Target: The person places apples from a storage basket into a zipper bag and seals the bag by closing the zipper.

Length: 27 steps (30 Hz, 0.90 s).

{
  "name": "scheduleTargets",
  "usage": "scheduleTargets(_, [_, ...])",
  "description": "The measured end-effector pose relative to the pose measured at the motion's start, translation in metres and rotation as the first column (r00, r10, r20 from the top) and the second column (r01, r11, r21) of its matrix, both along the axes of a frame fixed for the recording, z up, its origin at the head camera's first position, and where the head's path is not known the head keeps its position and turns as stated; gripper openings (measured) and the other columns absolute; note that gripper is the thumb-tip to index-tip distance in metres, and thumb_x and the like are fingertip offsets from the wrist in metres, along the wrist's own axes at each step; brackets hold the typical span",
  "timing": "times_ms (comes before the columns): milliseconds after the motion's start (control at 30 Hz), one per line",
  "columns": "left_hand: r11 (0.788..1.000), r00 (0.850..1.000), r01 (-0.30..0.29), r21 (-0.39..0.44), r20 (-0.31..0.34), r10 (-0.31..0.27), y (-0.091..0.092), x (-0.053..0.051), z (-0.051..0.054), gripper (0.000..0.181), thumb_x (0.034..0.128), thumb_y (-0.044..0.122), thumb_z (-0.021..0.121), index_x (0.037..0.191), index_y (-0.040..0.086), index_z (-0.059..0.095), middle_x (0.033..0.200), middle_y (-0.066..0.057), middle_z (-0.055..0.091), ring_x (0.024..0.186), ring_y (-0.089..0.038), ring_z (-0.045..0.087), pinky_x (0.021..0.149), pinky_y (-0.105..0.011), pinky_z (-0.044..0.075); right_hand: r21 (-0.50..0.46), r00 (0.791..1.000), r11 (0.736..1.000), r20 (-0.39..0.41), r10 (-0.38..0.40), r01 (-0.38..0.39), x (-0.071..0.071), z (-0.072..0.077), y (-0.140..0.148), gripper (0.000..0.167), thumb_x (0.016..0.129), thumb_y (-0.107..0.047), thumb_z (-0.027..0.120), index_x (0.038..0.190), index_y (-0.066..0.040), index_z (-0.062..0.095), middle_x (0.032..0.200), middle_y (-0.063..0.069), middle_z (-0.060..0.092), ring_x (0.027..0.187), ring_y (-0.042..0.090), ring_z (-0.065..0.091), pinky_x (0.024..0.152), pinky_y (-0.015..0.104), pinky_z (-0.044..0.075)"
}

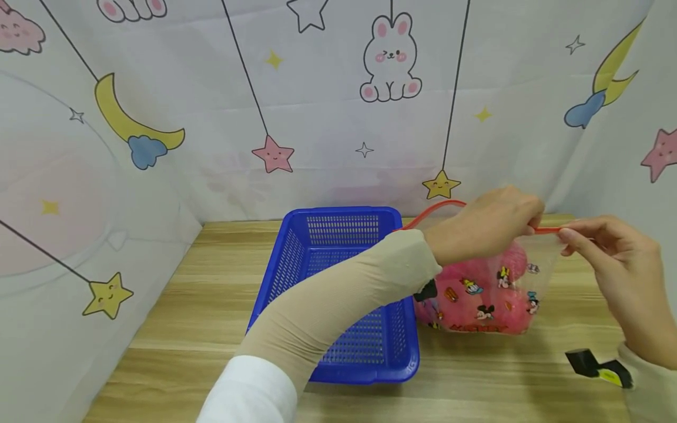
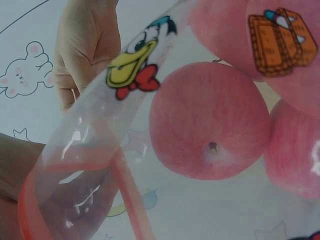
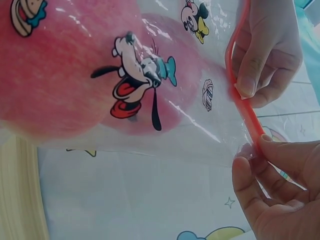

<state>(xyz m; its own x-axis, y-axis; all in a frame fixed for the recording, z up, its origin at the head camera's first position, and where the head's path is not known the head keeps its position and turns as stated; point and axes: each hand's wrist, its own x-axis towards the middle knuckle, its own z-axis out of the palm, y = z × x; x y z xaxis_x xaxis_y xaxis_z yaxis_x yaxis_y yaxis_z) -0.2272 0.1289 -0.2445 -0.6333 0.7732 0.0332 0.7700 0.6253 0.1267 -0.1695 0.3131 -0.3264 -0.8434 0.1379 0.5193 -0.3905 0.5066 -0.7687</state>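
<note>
A clear zip bag (image 1: 545, 252) with a red zip edge and printed cartoon figures stands on the table, right of a blue basket. Several pinkish-red apples (image 2: 210, 120) are inside it. My left hand (image 1: 483, 223) reaches across the basket and pinches a small pale slider (image 3: 240, 92) on the red zip, near its right end. With thumb and fingers, my right hand (image 1: 626, 267) pinches the bag's upper right corner. Between the hands the zip edge is straight; left of my left hand it bows upward. In the left wrist view, red edges (image 2: 131, 195) stand apart.
The blue plastic basket (image 1: 404, 346) with mesh walls stands on the wood-grain table (image 1: 174, 329), beneath my left forearm. A white cloth backdrop (image 1: 328, 111) with stars, moons and a rabbit surrounds the table at the back and sides.
</note>
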Motion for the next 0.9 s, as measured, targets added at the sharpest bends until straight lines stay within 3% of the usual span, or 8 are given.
scheduleTargets(167, [1.0,1.0,-0.015,0.002,0.024,0.015,0.0001,0.0002,0.0005,0.015,0.1005,0.025,0.059,0.111,0.017,0.066,0.103,0.011,0.062,0.089,-0.003,0.052,0.076,-0.012,0.041,0.037,1.0,0.999,0.013,-0.015,0.015,0.0001,0.0016,0.0007,0.013,0.097,-0.005,0.064,0.105,0.006,0.065,0.091,-0.013,0.066,0.07,0.003,0.06,0.071,0.006,0.046])
scheduleTargets(433, [0.999,0.998,-0.04,-0.004,0.054,0.04,-0.0025,0.0,0.0017,0.017,0.101,0.026,0.057,0.114,0.018,0.064,0.106,0.011,0.061,0.092,-0.002,0.052,0.077,-0.011,0.042,0.053,1.0,0.999,0.02,-0.004,0.003,-0.0016,0.0048,0.0027,0.013,0.098,-0.007,0.062,0.104,0.005,0.065,0.091,-0.007,0.066,0.071,0.004,0.06,0.071,0.006,0.045])
scheduleTargets(900, [0.999,0.998,-0.051,-0.006,0.041,0.051,-0.0041,-0.0028,0.0002,0.018,0.1009,0.026,0.058,0.116,0.019,0.065,0.107,0.012,0.062,0.092,-0.003,0.053,0.077,-0.013,0.042,0.065,0.999,0.998,0.037,-0.013,0.011,-0.0044,0.0065,0.0033,0.011,0.098,-0.006,0.062,0.104,0.003,0.065,0.091,-0.016,0.065,0.07,0.003,0.058,0.07,0.006,0.044])
